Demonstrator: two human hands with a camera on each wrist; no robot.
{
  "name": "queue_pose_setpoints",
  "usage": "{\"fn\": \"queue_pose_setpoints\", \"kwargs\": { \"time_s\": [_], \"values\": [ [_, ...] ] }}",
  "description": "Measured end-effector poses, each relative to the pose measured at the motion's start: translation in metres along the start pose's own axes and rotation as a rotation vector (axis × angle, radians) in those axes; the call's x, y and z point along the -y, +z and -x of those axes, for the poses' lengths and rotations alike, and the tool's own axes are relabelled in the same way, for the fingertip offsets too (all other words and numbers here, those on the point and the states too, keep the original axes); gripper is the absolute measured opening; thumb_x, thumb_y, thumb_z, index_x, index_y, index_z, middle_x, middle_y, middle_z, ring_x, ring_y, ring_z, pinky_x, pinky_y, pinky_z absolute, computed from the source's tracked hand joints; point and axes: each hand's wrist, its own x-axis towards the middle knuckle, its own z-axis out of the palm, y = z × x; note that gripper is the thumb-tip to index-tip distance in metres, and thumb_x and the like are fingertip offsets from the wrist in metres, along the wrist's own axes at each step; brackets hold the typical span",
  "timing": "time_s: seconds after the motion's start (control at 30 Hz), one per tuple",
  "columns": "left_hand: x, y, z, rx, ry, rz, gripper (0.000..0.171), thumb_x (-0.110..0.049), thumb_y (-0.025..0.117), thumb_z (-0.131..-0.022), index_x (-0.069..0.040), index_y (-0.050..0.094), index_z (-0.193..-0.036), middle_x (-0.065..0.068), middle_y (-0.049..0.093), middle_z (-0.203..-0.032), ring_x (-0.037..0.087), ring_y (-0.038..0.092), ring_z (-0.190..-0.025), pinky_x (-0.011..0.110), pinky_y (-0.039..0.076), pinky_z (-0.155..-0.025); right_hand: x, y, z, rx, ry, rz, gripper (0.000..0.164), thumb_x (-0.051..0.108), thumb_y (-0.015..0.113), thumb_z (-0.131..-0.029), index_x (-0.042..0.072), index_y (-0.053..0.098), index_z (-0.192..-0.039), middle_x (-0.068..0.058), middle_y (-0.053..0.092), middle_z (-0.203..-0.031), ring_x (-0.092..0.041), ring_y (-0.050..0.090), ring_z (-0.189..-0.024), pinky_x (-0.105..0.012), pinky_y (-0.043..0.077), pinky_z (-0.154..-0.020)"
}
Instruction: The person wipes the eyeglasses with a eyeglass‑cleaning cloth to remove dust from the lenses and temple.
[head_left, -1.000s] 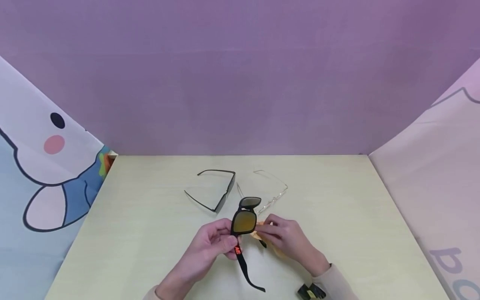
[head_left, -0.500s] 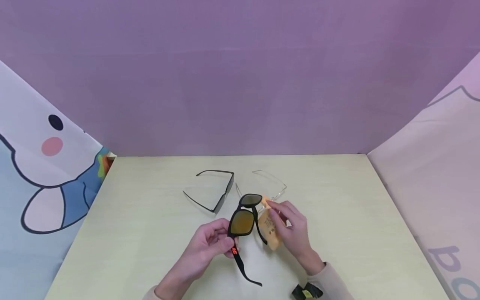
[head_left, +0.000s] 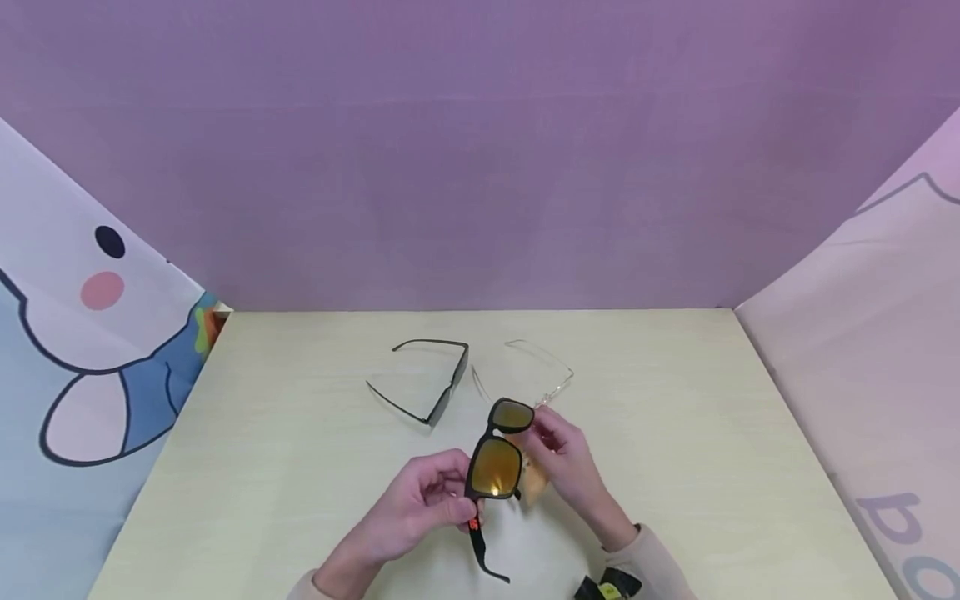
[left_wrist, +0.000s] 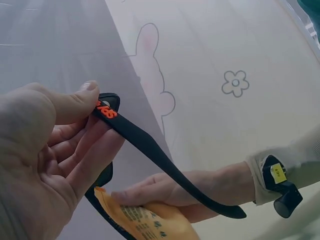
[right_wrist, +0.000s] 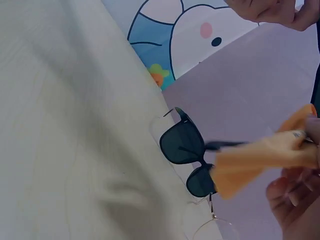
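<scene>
My left hand [head_left: 420, 510] pinches black sunglasses [head_left: 497, 468] between thumb and fingers, near the hinge of one temple. Their yellow mirrored lenses face up toward the head camera, and orange lettering marks the temple [left_wrist: 160, 157] in the left wrist view. In my right hand [head_left: 568, 458] is an orange cloth [left_wrist: 150, 220] with dark print, pinched up against the far lens. Part of that cloth is hidden behind the frame in the head view. Seen from the right wrist, its loose end hangs blurred beyond the fingertips.
Dark-lensed sunglasses [head_left: 450, 385] lie with temples spread on the pale table [head_left: 300, 375], left of centre. Thin metal-framed glasses [head_left: 562, 383] lie right of them, partly covered by my right hand. A purple wall [head_left: 480, 167] rises behind the table, with printed panels at both sides.
The sunglasses have tilted, turning their lenses more toward the head camera. My right hand has carried the cloth from beside the near lens up to the far lens.
</scene>
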Motion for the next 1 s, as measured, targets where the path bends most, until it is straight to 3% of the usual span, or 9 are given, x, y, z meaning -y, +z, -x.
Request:
{"fn": "queue_pose_setpoints", "kwargs": {
  "time_s": [0.1, 0.23, 0.33, 0.43, 0.53, 0.63, 0.73, 0.9, 1.0],
  "values": [
    [0.0, -0.001, 0.001, -0.001, 0.012, -0.021, 0.02, -0.002, 0.061, -0.101, 0.016, 0.055, -0.108, 0.023, 0.068, -0.088, 0.002, 0.067, -0.083, 0.023, 0.061, -0.071, -0.004, 0.0, 0.002, 0.074, 0.082, 0.004, 0.016, 0.002, 0.064, -0.099, 0.006, 0.071, -0.113, 0.003, 0.052, -0.076, -0.002, 0.045, -0.066, -0.019, 0.041, -0.054],
    [0.0, -0.001, 0.001, -0.029, -0.03, -0.015, 0.025, -0.005, 0.062, -0.102, 0.017, 0.055, -0.109, 0.001, 0.073, -0.093, 0.003, 0.067, -0.083, 0.021, 0.06, -0.072, -0.01, -0.001, 0.006, 0.157, 0.165, 0.004, 0.015, 0.002, 0.064, -0.099, 0.001, 0.07, -0.113, 0.007, 0.053, -0.076, 0.0, 0.045, -0.066, -0.017, 0.042, -0.055],
    [0.001, 0.0, 0.002, -0.035, -0.059, -0.005, 0.028, -0.008, 0.063, -0.102, 0.018, 0.054, -0.108, 0.024, 0.068, -0.087, 0.003, 0.067, -0.082, 0.02, 0.059, -0.072, -0.008, -0.004, 0.004, 0.146, 0.161, -0.006, 0.018, 0.002, 0.064, -0.099, 0.001, 0.07, -0.116, 0.007, 0.058, -0.08, -0.001, 0.05, -0.068, -0.017, 0.047, -0.059],
    [0.002, 0.001, 0.001, -0.03, -0.064, -0.007, 0.027, -0.007, 0.063, -0.102, 0.018, 0.054, -0.107, 0.044, 0.055, -0.088, 0.003, 0.067, -0.081, 0.021, 0.06, -0.072, -0.003, -0.008, -0.003, 0.071, 0.111, -0.037, 0.019, 0.0, 0.062, -0.1, 0.001, 0.07, -0.117, 0.007, 0.062, -0.085, -0.002, 0.053, -0.07, -0.018, 0.048, -0.058],
    [0.003, 0.003, 0.001, -0.027, -0.07, -0.017, 0.025, -0.005, 0.062, -0.101, 0.018, 0.053, -0.106, 0.046, 0.054, -0.088, 0.003, 0.067, -0.081, 0.023, 0.061, -0.074, 0.001, -0.009, -0.007, 0.017, 0.07, -0.068, 0.018, -0.003, 0.061, -0.099, -0.001, 0.07, -0.114, 0.005, 0.064, -0.09, -0.004, 0.054, -0.072, -0.018, 0.048, -0.059],
    [0.002, 0.004, 0.001, -0.028, -0.072, -0.036, 0.023, -0.002, 0.063, -0.1, 0.018, 0.054, -0.106, 0.044, 0.055, -0.088, 0.003, 0.067, -0.081, 0.024, 0.062, -0.074, -0.001, -0.006, -0.006, 0.05, 0.095, -0.068, 0.02, -0.001, 0.061, -0.1, -0.001, 0.07, -0.118, 0.001, 0.07, -0.098, -0.004, 0.059, -0.079, -0.019, 0.052, -0.066],
    [0.001, 0.003, 0.001, -0.037, -0.061, -0.047, 0.022, -0.001, 0.063, -0.099, 0.018, 0.055, -0.107, 0.033, 0.063, -0.089, 0.003, 0.067, -0.082, 0.023, 0.061, -0.074, -0.007, -0.003, 0.001, 0.138, 0.156, -0.021, 0.018, 0.002, 0.063, -0.1, 0.0, 0.071, -0.116, -0.003, 0.073, -0.099, -0.003, 0.061, -0.081, -0.02, 0.054, -0.07],
    [0.001, 0.0, 0.001, -0.043, -0.019, -0.017, 0.024, -0.001, 0.062, -0.1, 0.02, 0.054, -0.109, -0.003, 0.071, -0.096, 0.003, 0.068, -0.085, 0.023, 0.061, -0.075, -0.013, 0.0, 0.008, 0.267, 0.237, 0.046, 0.012, 0.008, 0.064, -0.101, 0.005, 0.073, -0.107, -0.005, 0.07, -0.093, -0.005, 0.057, -0.079, -0.021, 0.051, -0.069],
    [0.002, 0.0, 0.001, -0.042, -0.026, -0.006, 0.024, -0.002, 0.062, -0.101, 0.02, 0.053, -0.109, -0.002, 0.071, -0.095, 0.003, 0.068, -0.085, 0.022, 0.061, -0.075, -0.011, -0.001, 0.006, 0.253, 0.242, 0.047, 0.016, 0.009, 0.063, -0.102, 0.005, 0.073, -0.112, -0.007, 0.071, -0.096, -0.006, 0.059, -0.081, -0.021, 0.053, -0.07]
  ]
}}
